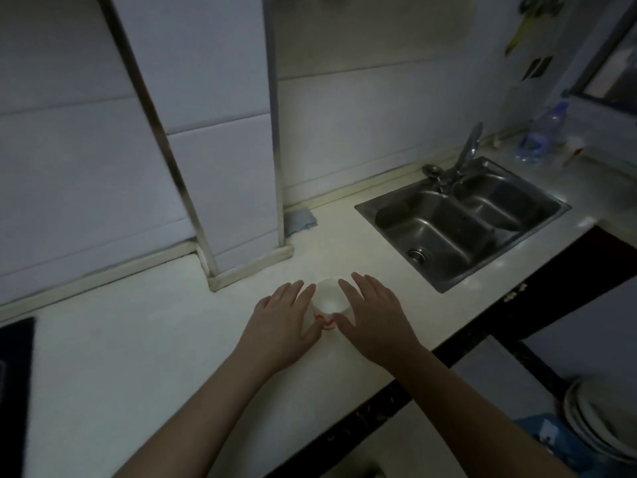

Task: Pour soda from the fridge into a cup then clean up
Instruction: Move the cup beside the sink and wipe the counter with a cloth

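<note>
The pale tabletop (144, 339) is filling the middle of the frame, with a steel double sink (462, 219) sitting at the centre right. At the lower centre the left hand (281, 326) and right hand (374, 322) are flanking a white paper cup (329, 298), fingers straight and spread, gripping nothing. The cup is standing upright and looking empty, with no soda in sight, so fetching, pouring and cleaning up are likely all remaining.

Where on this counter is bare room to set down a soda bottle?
Bare counter lies between the stove corner and the left hand, and between cup and sink. Crowded: around the cup, flanked by the right hand.
</note>
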